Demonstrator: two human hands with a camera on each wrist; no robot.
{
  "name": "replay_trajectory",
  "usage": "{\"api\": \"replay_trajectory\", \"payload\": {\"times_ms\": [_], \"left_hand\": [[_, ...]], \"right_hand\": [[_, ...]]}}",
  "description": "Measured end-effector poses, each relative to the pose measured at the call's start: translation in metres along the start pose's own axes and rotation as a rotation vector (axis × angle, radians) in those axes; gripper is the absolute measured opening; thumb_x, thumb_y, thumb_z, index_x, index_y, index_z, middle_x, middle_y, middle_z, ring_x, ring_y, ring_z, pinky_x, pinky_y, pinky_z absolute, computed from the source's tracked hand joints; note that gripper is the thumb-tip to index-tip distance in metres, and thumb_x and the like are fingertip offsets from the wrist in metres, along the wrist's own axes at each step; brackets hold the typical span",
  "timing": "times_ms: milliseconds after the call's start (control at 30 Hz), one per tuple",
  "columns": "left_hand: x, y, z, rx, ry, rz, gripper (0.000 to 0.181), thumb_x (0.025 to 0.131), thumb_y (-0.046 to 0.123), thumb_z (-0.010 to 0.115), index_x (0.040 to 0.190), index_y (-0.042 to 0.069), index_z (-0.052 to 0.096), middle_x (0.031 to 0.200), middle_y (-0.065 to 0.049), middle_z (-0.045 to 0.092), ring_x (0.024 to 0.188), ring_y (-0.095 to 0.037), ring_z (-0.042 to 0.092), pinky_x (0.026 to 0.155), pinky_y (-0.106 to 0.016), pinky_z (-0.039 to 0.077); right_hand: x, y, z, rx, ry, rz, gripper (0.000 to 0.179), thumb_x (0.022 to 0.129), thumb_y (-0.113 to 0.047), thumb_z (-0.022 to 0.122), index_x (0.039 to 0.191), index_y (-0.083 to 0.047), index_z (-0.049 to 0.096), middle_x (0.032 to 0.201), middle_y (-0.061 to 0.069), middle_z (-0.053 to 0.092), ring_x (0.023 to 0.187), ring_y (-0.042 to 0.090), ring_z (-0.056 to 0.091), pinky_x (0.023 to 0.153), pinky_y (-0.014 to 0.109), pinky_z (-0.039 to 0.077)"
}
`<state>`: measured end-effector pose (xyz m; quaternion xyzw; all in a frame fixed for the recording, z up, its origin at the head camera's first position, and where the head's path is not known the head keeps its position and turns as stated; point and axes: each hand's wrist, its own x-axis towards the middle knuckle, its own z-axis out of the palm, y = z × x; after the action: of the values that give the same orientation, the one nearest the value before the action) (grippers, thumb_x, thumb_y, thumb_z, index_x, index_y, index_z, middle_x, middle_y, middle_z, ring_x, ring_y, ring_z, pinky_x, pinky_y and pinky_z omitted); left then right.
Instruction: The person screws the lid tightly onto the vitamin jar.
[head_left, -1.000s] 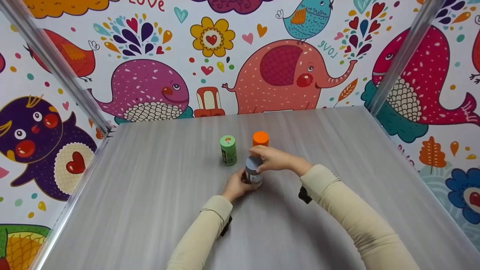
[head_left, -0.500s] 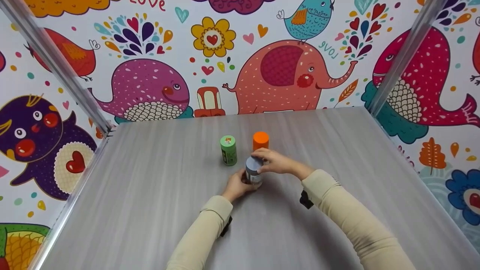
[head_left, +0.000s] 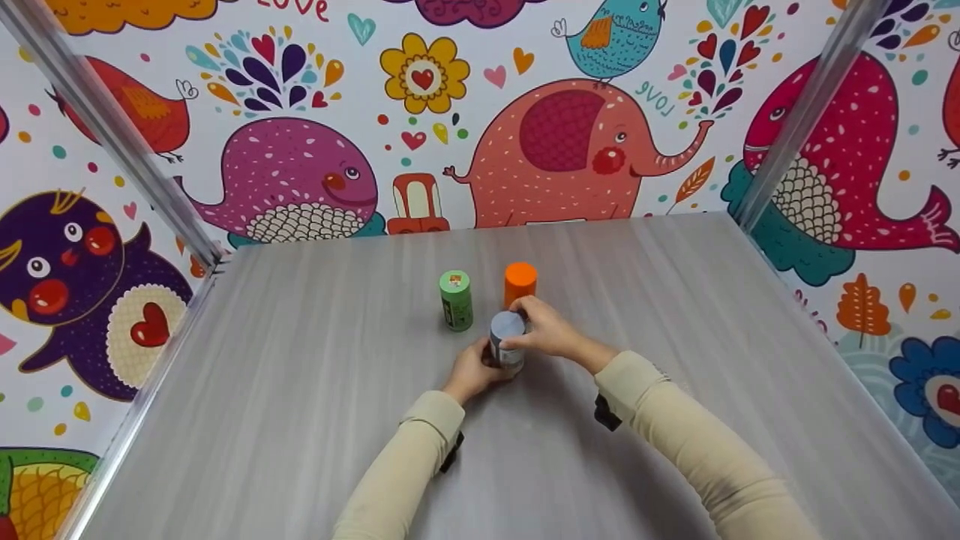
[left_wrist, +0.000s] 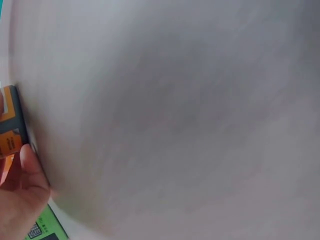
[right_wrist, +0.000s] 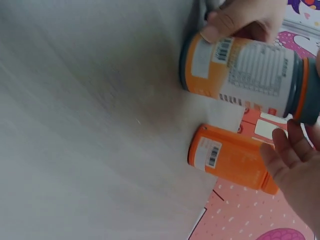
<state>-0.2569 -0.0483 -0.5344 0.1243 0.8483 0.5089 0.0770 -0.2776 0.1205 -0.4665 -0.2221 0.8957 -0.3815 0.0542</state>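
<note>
A canister [head_left: 506, 351] with a grey lid [head_left: 508, 324] stands upright on the table. My left hand [head_left: 472, 371] grips its lower body from the left, thumb near the base. My right hand [head_left: 553, 330] holds the lid from the right, thumb on the near side and index finger on the far side. In the right wrist view the canister [right_wrist: 240, 75] shows a grey, orange and white label with a barcode, and several right-hand fingers [right_wrist: 290, 150] are held away from the lid. The left wrist view catches only the canister's dark base edge [left_wrist: 19, 112].
An orange canister [head_left: 520, 283] stands just behind the right hand, partly covered by it. To the left is a green canister [head_left: 456, 301] with a small sticker on top. The grey table [head_left: 315, 360] meets walls printed with cartoon animals.
My right hand has turned around the lid, its thumb sweeping left along the near side and its wrist coming slightly nearer. The left hand and the canister stay in place.
</note>
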Motion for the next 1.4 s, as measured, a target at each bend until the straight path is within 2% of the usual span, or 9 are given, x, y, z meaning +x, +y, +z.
{"api": "replay_trajectory", "payload": {"times_ms": [200,300,367,433,633,833,1000,1200,1400], "left_hand": [[0.0,0.0,0.0,-0.015,0.001,0.005,0.058,0.072,0.01,0.076,0.121,-0.004,0.051,0.117,-0.02,0.058,0.106,-0.029,0.057,0.092,-0.04,0.044],[0.0,-0.001,-0.001,0.006,0.006,0.015,0.056,0.071,0.012,0.077,0.119,-0.003,0.052,0.115,-0.019,0.059,0.103,-0.029,0.057,0.091,-0.04,0.045],[0.0,-0.001,0.0,0.01,0.006,0.019,0.055,0.071,0.012,0.077,0.119,-0.003,0.053,0.115,-0.019,0.06,0.103,-0.028,0.058,0.091,-0.04,0.045],[0.0,-0.002,0.0,0.003,0.002,0.016,0.056,0.072,0.012,0.077,0.12,-0.002,0.052,0.115,-0.018,0.059,0.103,-0.027,0.057,0.091,-0.039,0.045],[0.001,-0.003,0.001,-0.013,0.001,0.02,0.056,0.071,0.009,0.077,0.12,-0.003,0.052,0.113,-0.019,0.06,0.101,-0.028,0.058,0.089,-0.039,0.046],[0.001,-0.003,0.001,0.012,0.014,0.017,0.056,0.069,0.007,0.077,0.118,-0.003,0.053,0.113,-0.02,0.06,0.103,-0.029,0.057,0.09,-0.04,0.045],[0.001,-0.002,0.001,0.008,0.017,0.005,0.056,0.069,0.01,0.078,0.118,-0.003,0.053,0.113,-0.018,0.06,0.104,-0.028,0.057,0.092,-0.039,0.044],[0.0,0.001,0.0,-0.002,0.02,-0.007,0.057,0.07,0.014,0.078,0.119,-0.001,0.053,0.115,-0.018,0.06,0.105,-0.028,0.056,0.094,-0.04,0.042],[0.0,0.001,0.0,-0.005,0.019,-0.008,0.057,0.071,0.013,0.078,0.119,-0.001,0.053,0.116,-0.018,0.06,0.106,-0.028,0.055,0.094,-0.04,0.042]], "right_hand": [[-0.001,-0.004,0.005,0.018,0.03,0.064,0.054,0.072,-0.031,0.077,0.104,0.0,0.046,0.095,0.011,0.048,0.085,0.023,0.045,0.074,0.034,0.039],[-0.001,-0.005,0.002,0.012,-0.031,0.032,0.068,0.074,-0.029,0.076,0.121,0.006,0.042,0.116,0.02,0.048,0.103,0.029,0.047,0.088,0.041,0.041],[-0.002,-0.003,-0.002,0.009,-0.094,0.006,0.08,0.075,-0.027,0.075,0.133,0.008,0.033,0.132,0.024,0.04,0.118,0.033,0.042,0.099,0.046,0.035],[-0.002,-0.002,-0.007,0.003,-0.145,-0.027,0.084,0.077,-0.024,0.074,0.138,0.008,0.027,0.139,0.025,0.034,0.124,0.035,0.037,0.103,0.048,0.031],[-0.001,0.002,-0.022,0.011,-0.21,-0.126,0.064,0.081,-0.009,0.068,0.135,0.007,0.036,0.137,0.024,0.039,0.121,0.035,0.041,0.101,0.048,0.034],[0.0,0.004,-0.027,0.058,-0.263,-0.157,0.052,0.086,0.0,0.058,0.134,0.006,0.039,0.138,0.022,0.04,0.126,0.035,0.039,0.103,0.047,0.032],[0.002,0.004,-0.025,0.026,-0.256,-0.183,0.05,0.086,-0.001,0.059,0.132,0.008,0.042,0.136,0.023,0.041,0.124,0.035,0.04,0.102,0.047,0.034],[0.002,0.004,-0.021,0.04,-0.237,-0.166,0.056,0.086,-0.005,0.06,0.135,0.008,0.036,0.134,0.024,0.038,0.119,0.035,0.042,0.098,0.049,0.037],[0.001,0.006,-0.012,0.028,-0.15,-0.144,0.057,0.083,-0.017,0.067,0.13,0.006,0.044,0.116,0.019,0.044,0.104,0.029,0.046,0.091,0.048,0.041]]}}
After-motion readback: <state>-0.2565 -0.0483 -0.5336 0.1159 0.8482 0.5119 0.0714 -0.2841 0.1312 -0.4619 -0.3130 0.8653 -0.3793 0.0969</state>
